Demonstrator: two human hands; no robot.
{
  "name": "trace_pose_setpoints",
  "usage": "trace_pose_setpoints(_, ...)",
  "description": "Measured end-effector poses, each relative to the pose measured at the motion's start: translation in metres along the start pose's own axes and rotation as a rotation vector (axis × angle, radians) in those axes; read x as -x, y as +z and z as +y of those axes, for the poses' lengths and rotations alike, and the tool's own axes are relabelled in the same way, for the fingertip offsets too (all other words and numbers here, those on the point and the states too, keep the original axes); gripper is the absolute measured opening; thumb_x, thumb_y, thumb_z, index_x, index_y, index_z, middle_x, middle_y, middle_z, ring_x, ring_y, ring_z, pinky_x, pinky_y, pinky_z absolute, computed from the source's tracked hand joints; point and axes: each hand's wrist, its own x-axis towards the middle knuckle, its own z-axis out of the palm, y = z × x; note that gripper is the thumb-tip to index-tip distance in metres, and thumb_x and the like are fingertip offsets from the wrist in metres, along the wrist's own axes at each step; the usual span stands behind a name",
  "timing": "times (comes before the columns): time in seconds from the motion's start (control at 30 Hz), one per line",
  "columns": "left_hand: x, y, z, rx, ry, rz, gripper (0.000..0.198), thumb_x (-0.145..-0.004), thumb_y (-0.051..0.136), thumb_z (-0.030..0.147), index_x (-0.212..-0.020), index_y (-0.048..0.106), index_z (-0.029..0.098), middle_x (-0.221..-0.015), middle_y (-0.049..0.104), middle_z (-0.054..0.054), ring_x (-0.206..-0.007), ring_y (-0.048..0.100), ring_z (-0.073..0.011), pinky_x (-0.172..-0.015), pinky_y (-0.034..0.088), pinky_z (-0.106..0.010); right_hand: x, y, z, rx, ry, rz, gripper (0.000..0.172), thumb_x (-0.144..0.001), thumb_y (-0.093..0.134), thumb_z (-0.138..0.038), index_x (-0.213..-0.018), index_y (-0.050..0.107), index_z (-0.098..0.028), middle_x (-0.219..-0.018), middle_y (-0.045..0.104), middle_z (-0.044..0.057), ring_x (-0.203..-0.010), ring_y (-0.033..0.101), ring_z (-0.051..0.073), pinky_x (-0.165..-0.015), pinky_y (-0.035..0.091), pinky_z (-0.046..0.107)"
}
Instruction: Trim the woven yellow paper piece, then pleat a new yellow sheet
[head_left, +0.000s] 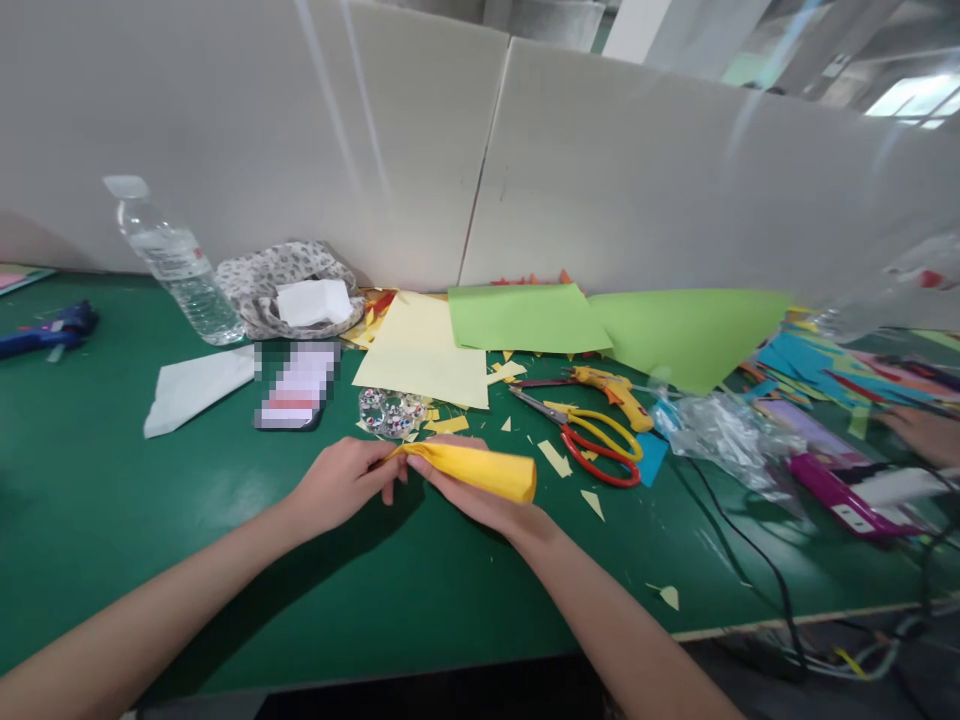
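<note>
A rolled piece of yellow paper (pixel 487 470) lies across my hands above the green table, wide and rounded at its right end and pinched narrow at its left. My left hand (pixel 341 485) grips the narrow tip between thumb and fingers. With the thumb on top and the fingers behind it, my right hand (pixel 469 495) holds the roll close to that same tip. Just beyond my hands lie a clear disc with small googly eyes (pixel 391 412) and a pale yellow sheet (pixel 427 350). Part of my right fingers is hidden by the roll.
Red-and-yellow scissors (pixel 600 445) and a yellow glue gun (pixel 615 395) lie right of centre among paper scraps. Green sheets (pixel 529 318) rest at the back. A water bottle (pixel 176 265) and phone (pixel 300 385) are left. A plastic bag (pixel 739 440), magenta power strip (pixel 847 500) and another person's hand (pixel 926 432) are right.
</note>
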Motion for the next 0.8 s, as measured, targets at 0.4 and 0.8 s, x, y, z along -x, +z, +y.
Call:
trace_pose_setpoints(0.4, 0.005, 0.002, 0.004, 0.066, 0.048, -0.070, 0.031, -0.089, 0.035, 0.037, -0.087, 0.060, 0.019, -0.070, 0.068, 0.003, -0.056, 0.055, -0.0101, -0.052, 0.037, -0.020, -0.009, -0.006, 0.014, -0.569, 0.175, 0.097, 0.029, -0.059, 0.076, -0.030, -0.082, 0.064, -0.017, -0.083, 0.070, 0.003, -0.077, 0.065, 0.018, -0.073, 0.055, 0.034)
trace_pose_setpoints(0.8, 0.008, 0.004, 0.007, 0.017, 0.027, -0.061, 0.033, -0.092, 0.027, 0.038, -0.083, 0.054, 0.021, -0.064, 0.065, 0.005, -0.059, 0.057, -0.0121, -0.057, 0.036, -0.022, -0.010, -0.004, 0.009, -0.546, 0.134, 0.116, 0.025, -0.057, 0.077, -0.026, -0.074, 0.062, -0.016, -0.070, 0.066, 0.000, -0.066, 0.064, 0.014, -0.066, 0.054, 0.029)
